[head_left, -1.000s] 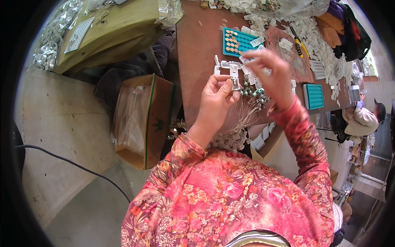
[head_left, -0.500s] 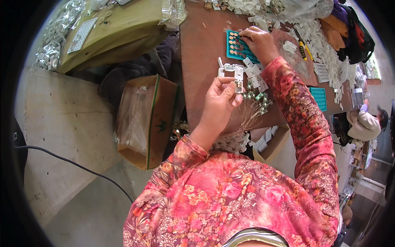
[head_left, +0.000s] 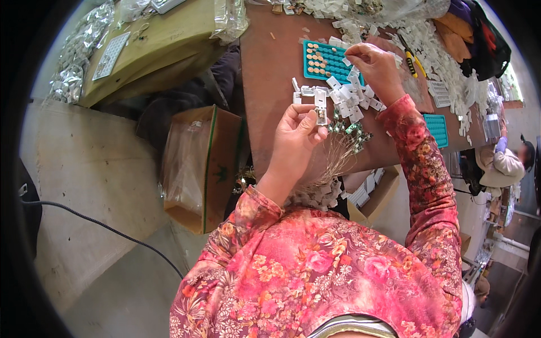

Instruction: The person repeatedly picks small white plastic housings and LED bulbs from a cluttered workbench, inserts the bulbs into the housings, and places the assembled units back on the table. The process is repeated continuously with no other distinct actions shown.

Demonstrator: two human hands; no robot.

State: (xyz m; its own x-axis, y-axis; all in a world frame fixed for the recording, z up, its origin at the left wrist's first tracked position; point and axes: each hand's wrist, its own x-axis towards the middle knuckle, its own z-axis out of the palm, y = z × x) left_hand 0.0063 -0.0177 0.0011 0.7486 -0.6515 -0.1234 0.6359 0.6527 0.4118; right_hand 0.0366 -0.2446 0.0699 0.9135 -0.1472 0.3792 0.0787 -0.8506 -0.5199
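Brown bench point(head_left: 270, 62), crowded. Teal tray point(head_left: 338, 58) under my right hand point(head_left: 377, 67): a knock from my wrist could have jolted its coin-shaped discs point(head_left: 317, 64) loose. Right fingertips close together; whether they pinched anything, I couldn't tell. Thin wires point(head_left: 333, 160) lay just beside my left hand point(head_left: 296, 132), a likely snag. Left fingers pinched a white plastic case point(head_left: 320, 98), nearer me than the tray; a slack grip might have dropped it. Case narrow: flat panel, then open compartment, metallic bits inside.

A small white plastic case point(head_left: 320, 98) is open, near a teal tray point(head_left: 337, 63) partly filled with copper-coloured discs point(head_left: 316, 58).
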